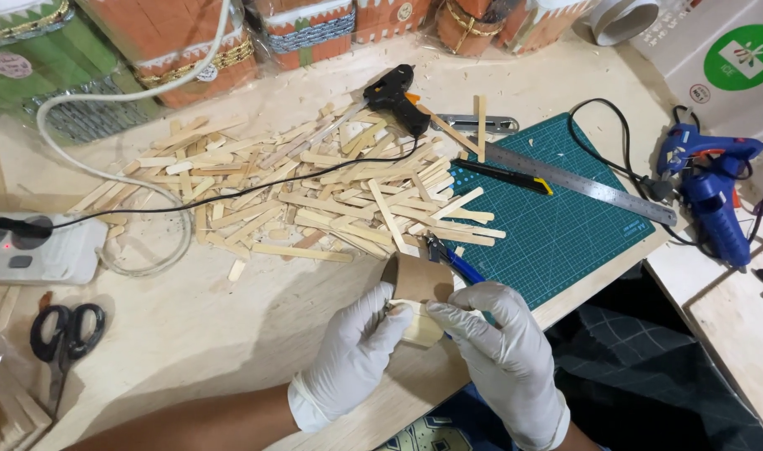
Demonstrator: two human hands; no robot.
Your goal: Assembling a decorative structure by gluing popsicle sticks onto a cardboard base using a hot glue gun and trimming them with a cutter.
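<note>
Both my hands wear white gloves and meet at the table's front edge. My left hand (356,351) and my right hand (502,355) hold a small brown cardboard tube (415,280) with pale wooden stick pieces (421,327) against its side. A blue-handled pair of pliers (457,260) pokes out from behind my right hand; whether that hand grips it is hidden. A large heap of flat wooden craft sticks (315,196) lies just beyond the tube.
A green cutting mat (557,225) carries a steel ruler (578,184) and a black-yellow utility knife (505,175). A black glue gun (396,96) rests at the back, blue glue guns (714,188) right. Power strip (31,250) and scissors (64,334) left. Decorated boxes (198,42) line the back.
</note>
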